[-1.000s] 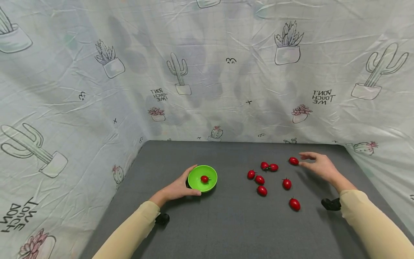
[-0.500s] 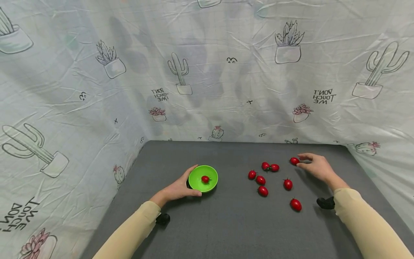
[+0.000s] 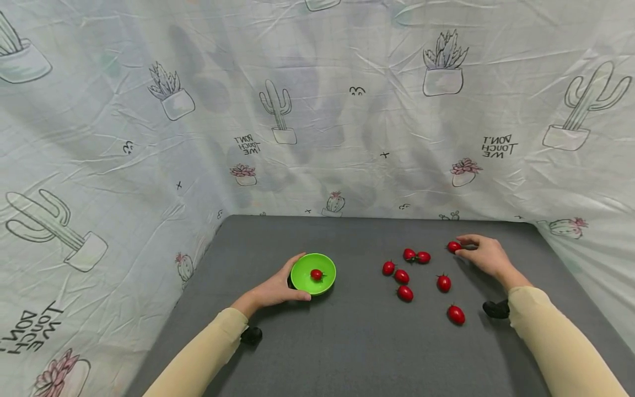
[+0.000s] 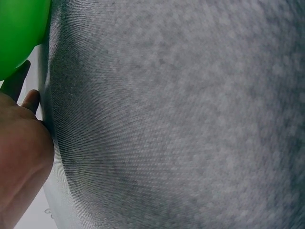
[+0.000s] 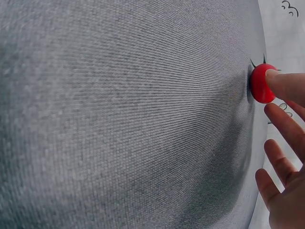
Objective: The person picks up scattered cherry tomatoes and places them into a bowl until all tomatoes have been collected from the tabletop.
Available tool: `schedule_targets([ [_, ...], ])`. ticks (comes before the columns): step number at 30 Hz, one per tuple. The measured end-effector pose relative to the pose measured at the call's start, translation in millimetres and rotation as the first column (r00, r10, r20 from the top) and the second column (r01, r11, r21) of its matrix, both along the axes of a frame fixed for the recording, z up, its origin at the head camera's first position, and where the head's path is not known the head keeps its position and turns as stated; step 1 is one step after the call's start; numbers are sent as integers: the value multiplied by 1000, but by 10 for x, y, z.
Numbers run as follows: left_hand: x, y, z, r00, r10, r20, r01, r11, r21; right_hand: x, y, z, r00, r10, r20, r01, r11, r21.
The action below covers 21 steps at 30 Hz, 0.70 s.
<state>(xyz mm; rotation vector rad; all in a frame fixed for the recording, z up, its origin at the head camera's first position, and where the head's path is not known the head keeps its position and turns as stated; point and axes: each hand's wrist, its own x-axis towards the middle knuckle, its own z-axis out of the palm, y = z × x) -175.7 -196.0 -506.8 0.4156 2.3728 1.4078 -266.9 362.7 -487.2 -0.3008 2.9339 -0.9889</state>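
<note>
Red and small, the cherry tomato [image 3: 453,247] at the tabletop's [image 3: 347,342] far right is pinched by the right hand [image 3: 486,257]; so shallow a hold could let it roll away. The left hand [image 3: 274,289] grips the green bowl [image 3: 305,275].

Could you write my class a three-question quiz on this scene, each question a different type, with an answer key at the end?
1. Count: how many glossy, red, oval tomatoes lie inside the round, bright green bowl?
2. True or false: in the right wrist view, the thumb of the person's bare right hand touches a tomato.
3. Multiple choice: what does the person's bare left hand hold?
A. A loose tomato
B. The bowl
C. The right sleeve

Key
1. One, with its green stem end showing.
2. True.
3. B: thumb and fingers are spread around the bowl's side.
</note>
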Motion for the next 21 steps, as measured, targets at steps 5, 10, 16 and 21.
schedule_targets([
  [5,9,1,9,1000,0,-2,0,1000,0,-16,-6,-22,1000,-3,-1,3,1000,-6],
  [10,14,8,17,1000,3,3,-3,1000,2,-26,5,-39,1000,-4,-9,4,1000,-8],
  [16,9,9,7,1000,8,0,-8,1000,-3,-37,14,-75,1000,0,1,0,1000,-17],
  [21,8,4,1,1000,12,-1,-12,1000,-7,-36,17,-79,1000,8,3,-8,1000,-29],
])
